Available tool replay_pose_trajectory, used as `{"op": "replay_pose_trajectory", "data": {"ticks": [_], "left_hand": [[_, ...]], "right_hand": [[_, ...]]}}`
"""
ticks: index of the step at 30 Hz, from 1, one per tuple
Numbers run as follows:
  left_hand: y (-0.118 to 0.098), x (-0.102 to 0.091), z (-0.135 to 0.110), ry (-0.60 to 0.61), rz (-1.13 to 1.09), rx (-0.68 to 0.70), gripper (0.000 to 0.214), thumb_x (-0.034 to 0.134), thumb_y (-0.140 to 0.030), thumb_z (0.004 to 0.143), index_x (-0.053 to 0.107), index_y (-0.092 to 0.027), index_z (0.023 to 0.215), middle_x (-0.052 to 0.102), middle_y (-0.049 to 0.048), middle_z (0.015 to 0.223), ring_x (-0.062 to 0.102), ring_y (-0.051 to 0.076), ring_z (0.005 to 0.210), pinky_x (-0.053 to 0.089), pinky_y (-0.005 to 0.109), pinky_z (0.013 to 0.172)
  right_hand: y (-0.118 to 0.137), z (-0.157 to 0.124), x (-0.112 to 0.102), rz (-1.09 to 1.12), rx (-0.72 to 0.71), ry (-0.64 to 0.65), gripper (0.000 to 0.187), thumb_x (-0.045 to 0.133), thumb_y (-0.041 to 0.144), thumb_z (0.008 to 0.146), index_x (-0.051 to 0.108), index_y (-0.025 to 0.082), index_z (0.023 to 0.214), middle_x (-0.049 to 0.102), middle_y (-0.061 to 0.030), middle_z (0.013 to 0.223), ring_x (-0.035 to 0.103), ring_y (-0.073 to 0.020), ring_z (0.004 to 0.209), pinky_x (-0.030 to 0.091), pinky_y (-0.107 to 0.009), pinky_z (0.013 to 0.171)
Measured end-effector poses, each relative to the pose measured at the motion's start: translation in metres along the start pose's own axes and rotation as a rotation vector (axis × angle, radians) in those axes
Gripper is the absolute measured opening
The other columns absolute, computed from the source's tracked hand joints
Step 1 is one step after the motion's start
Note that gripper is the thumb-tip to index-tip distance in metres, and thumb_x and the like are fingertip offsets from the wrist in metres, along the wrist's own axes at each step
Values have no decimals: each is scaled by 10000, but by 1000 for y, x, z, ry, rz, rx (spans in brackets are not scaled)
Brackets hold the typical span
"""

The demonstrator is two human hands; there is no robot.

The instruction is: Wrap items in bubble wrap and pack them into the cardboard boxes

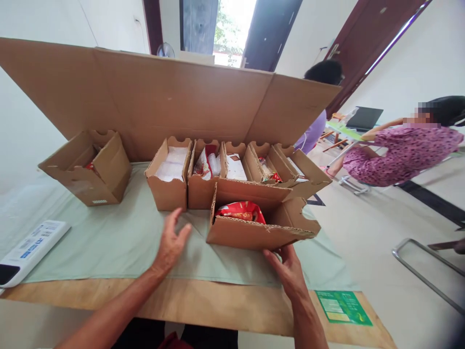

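A low cardboard box [247, 236] with a red snack packet [242, 211] inside stands out in front of a row of similar boxes. My right hand [288, 271] is at its lower right edge, thumb by the near wall and the other fingers curled partly out of sight under the box. To the left, my left hand [173, 245] is over the green cloth [145, 252], fingers apart and holding nothing. The closest box to it is the leftmost one of the row [167, 193], which has white packets [172, 164] in it.
A separate cardboard box [98, 186] stands at the left, and a white power strip [34, 252] lies near the left edge. Behind rises a large cardboard panel [174, 102]. A green card [343, 308] lies at the front right corner. Two people sit beyond, one in pink [395, 160].
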State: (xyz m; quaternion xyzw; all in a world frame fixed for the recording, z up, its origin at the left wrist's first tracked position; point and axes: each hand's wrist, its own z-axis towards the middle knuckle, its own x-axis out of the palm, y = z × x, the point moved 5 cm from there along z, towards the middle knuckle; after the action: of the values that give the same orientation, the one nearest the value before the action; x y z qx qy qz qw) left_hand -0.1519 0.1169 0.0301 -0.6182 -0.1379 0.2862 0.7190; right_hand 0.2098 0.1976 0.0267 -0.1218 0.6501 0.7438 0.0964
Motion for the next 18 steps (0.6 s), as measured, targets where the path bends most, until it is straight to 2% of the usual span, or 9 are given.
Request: {"op": "replay_pose_trajectory", "data": {"ticks": [2, 3, 5, 7, 9, 12, 18], "left_hand": [[11, -44, 20, -214, 106, 55, 758, 739, -472, 778, 483, -197, 1436, 491, 184, 1492, 478, 344, 1388, 372, 527, 1167], [16, -61, 33, -263, 148, 47, 866, 780, -471, 726, 438, -181, 1466, 445, 214, 1525, 446, 370, 1412, 356, 553, 1170], [23, -75, 60, -221, 161, 20, 1004, 832, -469, 658, 369, -181, 1501, 378, 239, 1576, 385, 391, 1458, 326, 579, 1180], [25, -69, 81, -93, 105, 8, 992, 843, -486, 634, 395, -184, 1467, 451, 225, 1533, 420, 380, 1439, 343, 571, 1173], [25, -54, 90, -23, 55, -10, 893, 829, -513, 636, 472, -174, 1382, 584, 194, 1403, 527, 360, 1349, 398, 547, 1143], [27, -36, 85, -97, 67, -57, 772, 801, -531, 675, 530, -161, 1295, 658, 174, 1285, 618, 340, 1229, 466, 515, 1086], [27, -22, 71, -198, 67, -36, 699, 775, -517, 729, 525, -191, 1295, 643, 156, 1322, 605, 325, 1246, 472, 478, 1075]], "right_hand": [[-4, 1, -3, -17, -9, 11, 621, 792, 609, 741, 588, 235, 1193, 695, -82, 1094, 668, -266, 960, 564, -388, 837], [-6, 4, -5, -29, -14, 10, 634, 805, 613, 721, 593, 233, 1182, 697, -85, 1092, 668, -271, 959, 565, -399, 842], [-8, 13, -10, -49, -5, 6, 668, 834, 628, 662, 610, 218, 1139, 710, -104, 1091, 669, -299, 980, 563, -437, 864], [-10, 23, -11, -60, 19, 45, 696, 854, 642, 613, 635, 198, 1103, 727, -133, 1112, 669, -338, 1031, 552, -489, 911], [-9, 31, -7, -52, 37, 132, 695, 856, 646, 609, 662, 181, 1088, 741, -157, 1143, 667, -368, 1083, 535, -527, 961], [-7, 36, -1, -11, 48, 235, 651, 843, 644, 641, 697, 171, 1064, 759, -167, 1146, 685, -381, 1090, 546, -533, 969], [-6, 35, 2, -9, 62, 209, 628, 825, 651, 657, 724, 171, 1048, 777, -160, 1111, 716, -390, 1026, 583, -526, 903]]}}
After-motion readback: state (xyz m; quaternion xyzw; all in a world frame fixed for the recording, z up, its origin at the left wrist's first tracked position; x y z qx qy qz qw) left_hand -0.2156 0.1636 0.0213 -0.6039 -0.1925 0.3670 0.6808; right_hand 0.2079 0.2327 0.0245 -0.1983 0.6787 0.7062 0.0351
